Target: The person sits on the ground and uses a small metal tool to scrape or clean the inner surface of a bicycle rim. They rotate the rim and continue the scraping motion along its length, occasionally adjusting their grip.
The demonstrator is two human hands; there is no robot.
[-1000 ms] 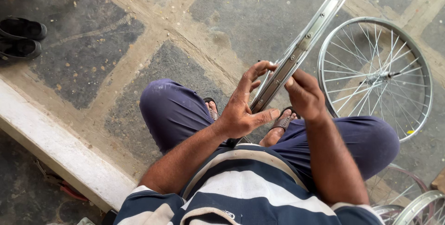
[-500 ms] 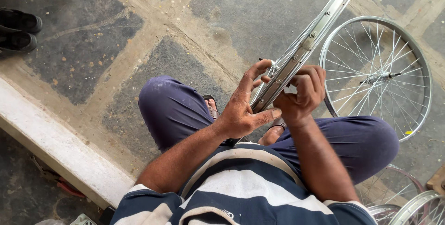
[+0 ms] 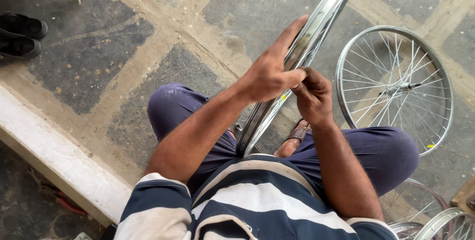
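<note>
The left hand (image 3: 269,74) has slid up the bare rim (image 3: 302,57), both hands pinching it; a slip could drop it onto the floor (image 3: 148,32).

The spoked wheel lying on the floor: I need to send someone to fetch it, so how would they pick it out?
Start at the seated person's right knee on the stone floor. Just beyond it lies the complete wheel, flat, silver, full of spokes around a hub. Unlike the bare rim held upright in both hands, it lies untouched, and unlike the wheels at the bottom right corner, it shows whole.
</note>
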